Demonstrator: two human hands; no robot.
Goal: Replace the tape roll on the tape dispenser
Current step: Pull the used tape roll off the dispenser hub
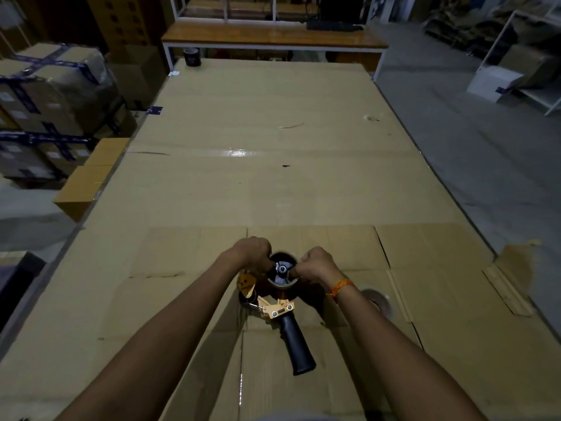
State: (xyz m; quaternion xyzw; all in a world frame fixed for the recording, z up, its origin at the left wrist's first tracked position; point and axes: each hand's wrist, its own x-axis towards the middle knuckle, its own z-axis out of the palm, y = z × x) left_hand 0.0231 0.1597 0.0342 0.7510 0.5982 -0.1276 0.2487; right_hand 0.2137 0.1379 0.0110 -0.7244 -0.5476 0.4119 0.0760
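The tape dispenser (277,309) lies flat on the cardboard-covered table (273,183), its black handle (297,344) pointing toward me and its yellow frame in the middle. A brown tape roll (282,285) sits on the dispenser's spoked hub (282,268). My left hand (252,252) grips the roll's left rim with fingers curled. On the right rim, my right hand (317,262) holds the same roll. A second roll, nearly bare and brown (376,299), lies flat on the table just right of my right wrist.
A black tape roll (192,57) stands at the table's far left corner. Stacked cardboard boxes (45,110) line the left side, with a smaller box (88,180) against the table edge. A wooden bench (273,38) stands beyond the table. White shelving (522,65) is at the far right.
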